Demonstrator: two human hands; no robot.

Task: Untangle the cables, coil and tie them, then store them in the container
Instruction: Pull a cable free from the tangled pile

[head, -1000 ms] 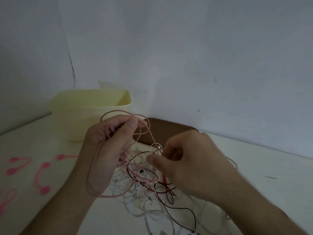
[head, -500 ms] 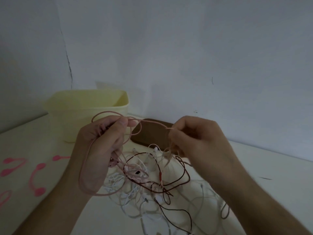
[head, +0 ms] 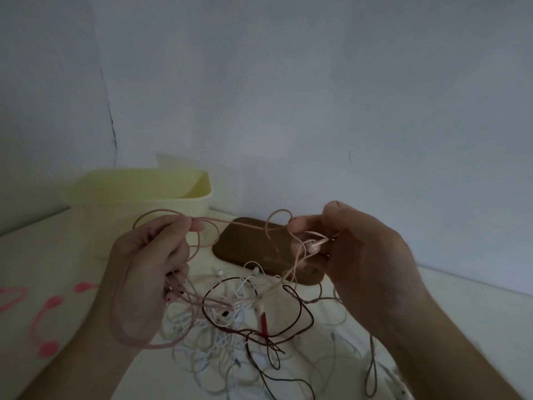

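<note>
Fingers (head: pixel 176 235) of the left hand (head: pixel 144 272), left of centre frame: curled around several loops of the pink cable (head: pixel 242 223), thumb tip pressing the strand against the forefinger. Fingers (head: pixel 297 226) of the right hand (head: pixel 366 261), right of centre: thumb and forefinger pinched on the same pink cable near its pale earbud (head: pixel 313 246), which hangs just below the fingertips.

Pink cable: thin, round, smooth, matte; one strand drawn nearly straight between the two hands, with a small open loop beside the right thumb; larger loops drape around the left wrist and sag toward the lower left.

Cable tangle (head: pixel 245 336), lower centre, lying on the table (head: pixel 461 313): thin white cords in many loose curls, a dark red-brown cord (head: pixel 302 316) in wide loops over them, and a short bright red segment (head: pixel 264 324) at the middle. The pink strands run down into it from both hands.

Container (head: pixel 138 194), left of centre, behind the left hand: pale yellow plastic, rounded rectangular, thick smooth rim, open top; interior contents cannot be told.

Brown slab (head: pixel 248 246), centre, behind the cables: flat, rounded corners, dull surface; material cannot be told.

Pink ties (head: pixel 46 321), lower left edge, on the table: slim soft-looking strips with rounded bulb ends, bent in curves, lying apart from the tangle.

Table: pale cream, smooth. Wall (head: pixel 317 96) behind: plain grey-white, one thin dark crack at upper left.

No readable writing on any item.
</note>
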